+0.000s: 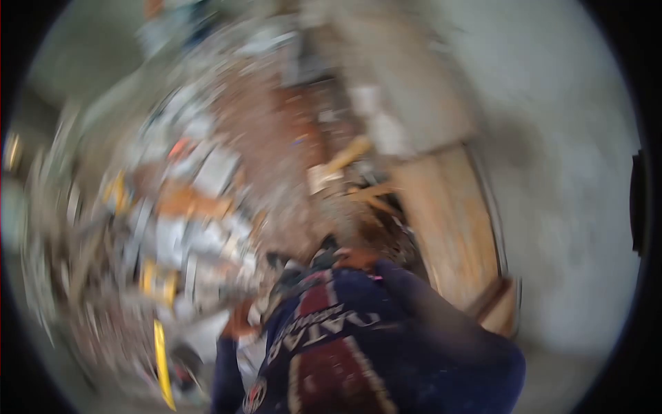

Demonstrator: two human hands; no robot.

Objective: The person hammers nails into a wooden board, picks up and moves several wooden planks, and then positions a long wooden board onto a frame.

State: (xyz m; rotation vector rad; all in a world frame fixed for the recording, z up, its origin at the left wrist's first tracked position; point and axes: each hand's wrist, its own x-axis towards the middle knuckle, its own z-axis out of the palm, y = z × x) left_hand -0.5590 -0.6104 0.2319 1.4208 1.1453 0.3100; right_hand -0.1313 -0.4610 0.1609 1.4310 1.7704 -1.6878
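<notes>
The whole head view is smeared by motion. My left hand (238, 321) hangs low beside my body, near pale, blurred debris; its fingers cannot be made out. In front of my waist is my right hand (356, 259), close to the dark shirt (407, 331) and above the floor. Blur hides its fingers and anything in them. Below my hands, the dark tips of my shoes (328, 243) show on the reddish, dusty floor (255, 131).
Rubble and white pieces (218, 170) spread along the left, with a yellow strip (163, 362) and a yellow object (158, 281) among them. On the right, a long wooden board (441, 214) lies along the grey wall (565, 172). Wood scraps (348, 155) lie ahead.
</notes>
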